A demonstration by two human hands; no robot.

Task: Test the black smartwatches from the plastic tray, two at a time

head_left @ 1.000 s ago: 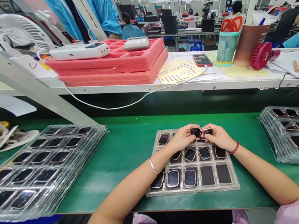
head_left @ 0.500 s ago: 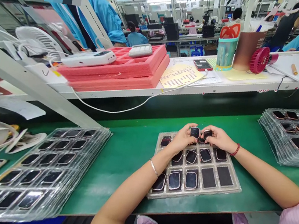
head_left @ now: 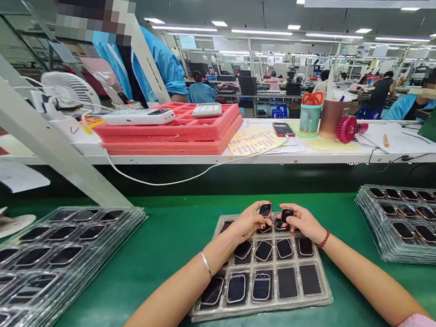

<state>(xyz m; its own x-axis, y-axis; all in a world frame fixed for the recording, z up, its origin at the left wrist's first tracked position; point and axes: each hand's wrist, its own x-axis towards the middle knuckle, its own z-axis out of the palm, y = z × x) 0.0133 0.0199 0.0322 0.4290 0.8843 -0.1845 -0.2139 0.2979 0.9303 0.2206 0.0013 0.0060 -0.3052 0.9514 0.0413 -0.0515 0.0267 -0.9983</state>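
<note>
My left hand (head_left: pixel 249 221) grips a square dark-faced smartwatch (head_left: pixel 265 210) between thumb and fingers, above the far side of a clear plastic tray (head_left: pixel 262 311). Just to its right, my right hand (head_left: pixel 304 222) pinches a second smartwatch (head_left: pixel 287 215), face up toward me. The tray lies on the green bench with watches in most of its pockets, some sitting askew. Two pockets at the near right, such as this dark pocket (head_left: pixel 311 280), hold no watch. My hands partly cover the far row.
Stacked trays of watches stand at the left (head_left: pixel 67 256) and right (head_left: pixel 409 231). A white shelf (head_left: pixel 186 156) behind the bench carries red foam trays (head_left: pixel 169 135), a phone (head_left: pixel 283 129), a cup (head_left: pixel 310 114) and a magenta fan (head_left: pixel 346 129). A co-worker in blue (head_left: pixel 163 64) is beyond the shelf.
My view has tilted up, showing more of the room. Both hands still hold their watches over the tray's far side, and the left watch is turned slightly differently.
</note>
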